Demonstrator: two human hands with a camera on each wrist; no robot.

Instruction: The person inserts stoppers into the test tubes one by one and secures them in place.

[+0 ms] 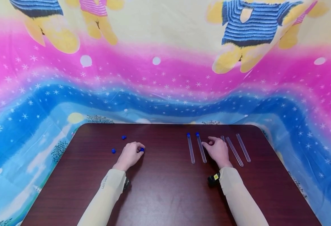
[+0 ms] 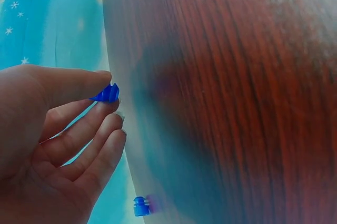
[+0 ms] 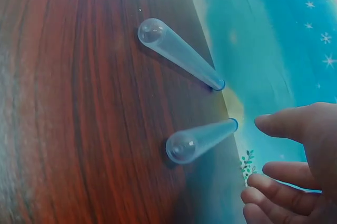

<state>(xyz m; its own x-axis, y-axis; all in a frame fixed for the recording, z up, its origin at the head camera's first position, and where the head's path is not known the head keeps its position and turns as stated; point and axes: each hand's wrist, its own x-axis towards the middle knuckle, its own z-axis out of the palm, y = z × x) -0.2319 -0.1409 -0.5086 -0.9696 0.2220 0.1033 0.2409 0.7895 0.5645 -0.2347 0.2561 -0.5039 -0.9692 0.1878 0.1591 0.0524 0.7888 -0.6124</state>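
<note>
A blue cap (image 1: 142,149) is pinched between thumb and fingertips of the left hand (image 1: 129,155), over the table (image 1: 165,191); the right hand (image 1: 217,151) is held with thumb and fingers parted, beside a capped tube (image 1: 201,148)

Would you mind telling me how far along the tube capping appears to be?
Done: the leftmost tube and its neighbour have blue caps on. In hand: the left hand pinches another cap; the right hand holds nothing visible. Apparently left: the rightmost tube, the tube beside it and one tube mostly hidden by the right hand show no cap; the near loose cap and far loose cap lie unused.
</note>
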